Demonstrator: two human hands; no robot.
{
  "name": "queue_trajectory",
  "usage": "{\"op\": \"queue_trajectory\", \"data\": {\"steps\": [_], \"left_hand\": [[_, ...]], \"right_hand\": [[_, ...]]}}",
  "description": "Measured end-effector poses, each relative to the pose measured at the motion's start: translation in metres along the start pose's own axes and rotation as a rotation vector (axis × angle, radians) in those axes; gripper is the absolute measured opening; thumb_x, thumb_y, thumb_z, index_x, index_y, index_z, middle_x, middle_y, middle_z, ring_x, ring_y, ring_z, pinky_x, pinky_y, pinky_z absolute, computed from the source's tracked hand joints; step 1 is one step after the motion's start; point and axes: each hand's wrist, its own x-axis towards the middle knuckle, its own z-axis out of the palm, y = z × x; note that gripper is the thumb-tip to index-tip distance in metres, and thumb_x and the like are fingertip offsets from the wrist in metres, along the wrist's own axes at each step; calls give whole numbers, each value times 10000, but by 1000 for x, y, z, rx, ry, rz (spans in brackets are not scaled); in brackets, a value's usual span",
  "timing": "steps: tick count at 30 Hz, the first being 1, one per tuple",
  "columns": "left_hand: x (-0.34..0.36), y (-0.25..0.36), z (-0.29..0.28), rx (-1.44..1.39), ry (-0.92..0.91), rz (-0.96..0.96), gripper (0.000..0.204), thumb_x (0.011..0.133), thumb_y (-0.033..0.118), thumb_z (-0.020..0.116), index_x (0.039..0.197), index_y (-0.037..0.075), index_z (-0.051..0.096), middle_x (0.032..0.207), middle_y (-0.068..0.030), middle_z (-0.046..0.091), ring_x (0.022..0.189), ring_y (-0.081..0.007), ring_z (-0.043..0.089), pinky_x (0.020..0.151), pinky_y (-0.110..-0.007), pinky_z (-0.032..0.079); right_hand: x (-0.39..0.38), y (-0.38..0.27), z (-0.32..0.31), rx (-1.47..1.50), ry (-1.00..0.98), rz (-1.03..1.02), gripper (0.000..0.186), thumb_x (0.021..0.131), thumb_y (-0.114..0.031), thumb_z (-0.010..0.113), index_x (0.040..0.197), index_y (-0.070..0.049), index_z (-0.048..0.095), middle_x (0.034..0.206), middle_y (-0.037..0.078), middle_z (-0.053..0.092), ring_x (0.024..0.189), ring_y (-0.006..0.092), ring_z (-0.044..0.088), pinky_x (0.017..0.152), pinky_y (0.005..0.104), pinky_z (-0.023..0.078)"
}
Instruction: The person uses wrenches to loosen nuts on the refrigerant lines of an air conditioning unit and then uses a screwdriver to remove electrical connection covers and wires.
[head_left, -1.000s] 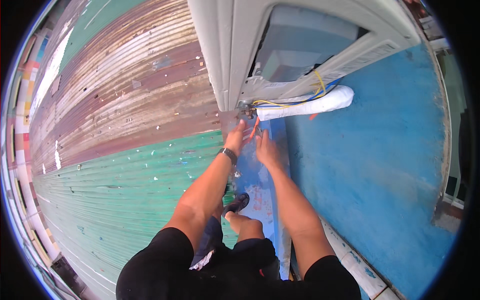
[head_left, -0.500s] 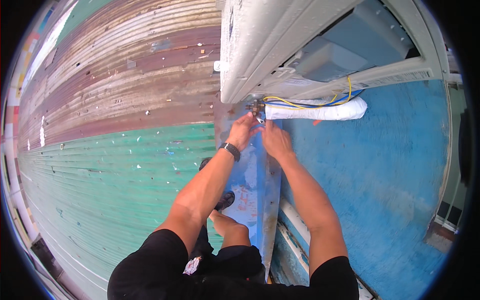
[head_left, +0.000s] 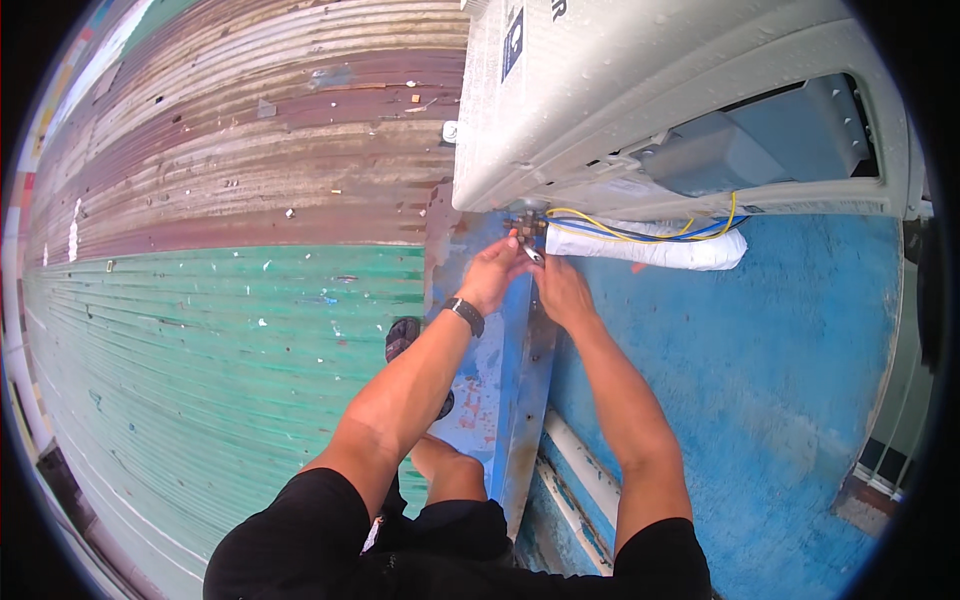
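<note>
Both of my hands meet at the brass valve fittings (head_left: 527, 226) under the corner of a white outdoor air-conditioner unit (head_left: 600, 110). My left hand (head_left: 488, 276), with a dark watch at the wrist, is closed, its fingertips up against the fittings. Just to the right, my right hand (head_left: 563, 290) is also closed, below the end of a white-wrapped pipe (head_left: 650, 246). A small whitish piece (head_left: 533, 256) shows between the two hands, too small to name. My fingers hide what each hand grips.
Yellow, blue and dark wires (head_left: 690, 233) run along the wrapped pipe. To the left stretches corrugated roofing, green (head_left: 250, 330) and rusty brown (head_left: 250, 190). A blue wall (head_left: 740, 380) stands right, with white pipes (head_left: 585, 465) along it. My feet are on a narrow blue ledge (head_left: 478, 410).
The view has shifted slightly, so the unit and fittings sit farther right and a little lower. Both hands stay closed at the fittings, with little change in their grip.
</note>
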Motion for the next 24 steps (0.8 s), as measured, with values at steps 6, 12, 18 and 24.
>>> {"op": "queue_trajectory", "data": {"steps": [6,12,18,24], "left_hand": [[-2,-4,3,17,51,-5,373,1058,300,545,1273,0,603,1234,-126,670,1142,-224,631,1027,-372,504],[-1,-9,2,-4,44,-3,364,1055,303,551,1277,19,606,1229,-125,670,1122,-212,636,1034,-373,501],[-2,-11,3,-2,89,22,397,1031,305,599,1335,49,597,1215,-72,682,1105,-187,641,1023,-360,504],[1,-14,9,108,106,130,396,1023,289,618,1342,54,600,1222,-49,681,1108,-169,636,1001,-341,507]], "right_hand": [[1,3,2,-111,0,-32,413,977,-233,542,1303,-4,433,1084,308,655,861,498,658,758,574,545],[6,-5,-7,-57,-33,12,360,958,-186,557,1250,18,511,943,291,670,841,497,645,767,597,507],[15,4,-4,-49,13,-58,377,952,-209,561,1273,-14,525,1119,314,648,967,497,642,824,577,528],[17,19,8,-322,354,-231,367,944,-234,586,1258,-44,610,1207,235,656,1119,441,626,960,536,500]]}}
